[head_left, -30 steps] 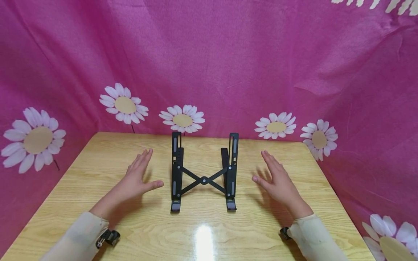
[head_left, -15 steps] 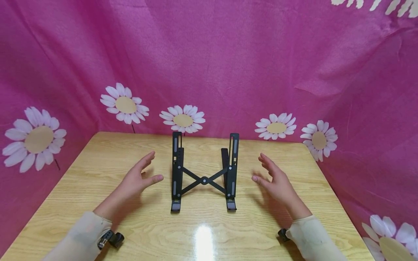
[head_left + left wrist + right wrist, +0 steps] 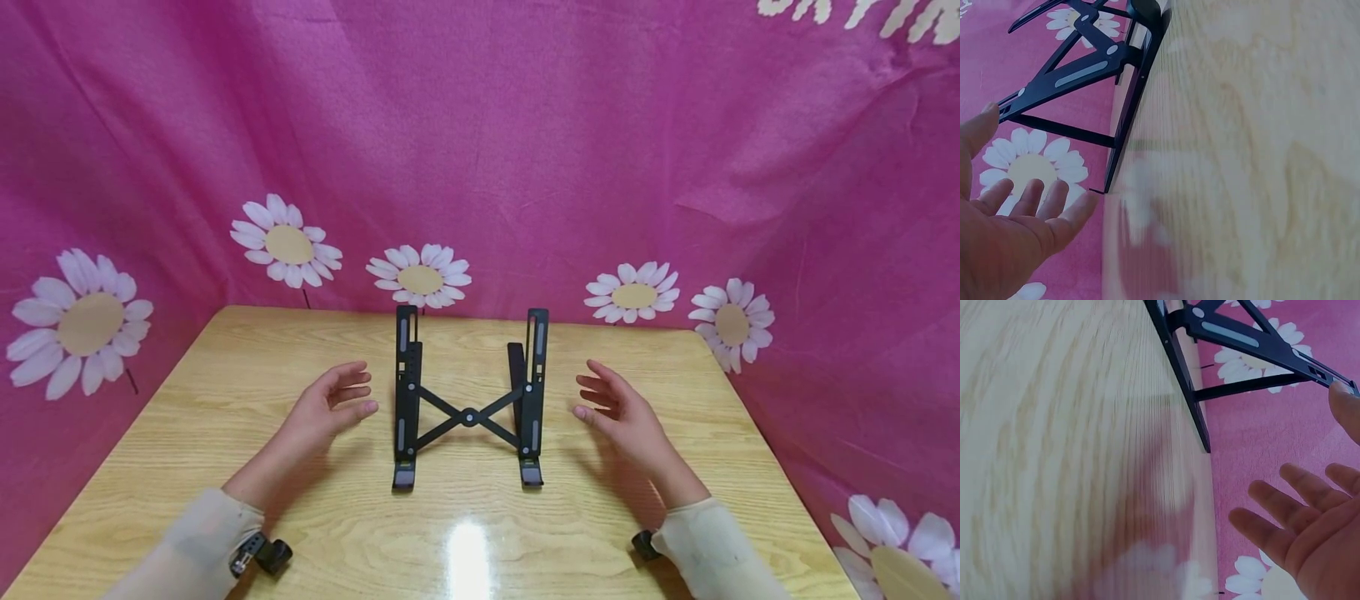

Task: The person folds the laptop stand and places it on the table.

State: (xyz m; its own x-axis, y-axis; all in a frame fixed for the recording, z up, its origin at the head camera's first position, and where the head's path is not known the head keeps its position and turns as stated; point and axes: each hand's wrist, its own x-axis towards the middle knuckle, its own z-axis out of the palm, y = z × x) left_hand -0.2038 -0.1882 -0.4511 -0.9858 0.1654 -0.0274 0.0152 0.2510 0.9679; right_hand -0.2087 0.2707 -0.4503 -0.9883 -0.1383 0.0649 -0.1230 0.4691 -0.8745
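Where pink daisy cloth hangs, wooden table stands

One stand, one table, two hands: left hand, right hand.

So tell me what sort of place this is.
Most likely a staged tabletop recording corner, not a lived-in room: a pink daisy-print cloth backdrop wraps around a small wooden table, which carries only a black folding laptop stand between the open left hand and right hand.
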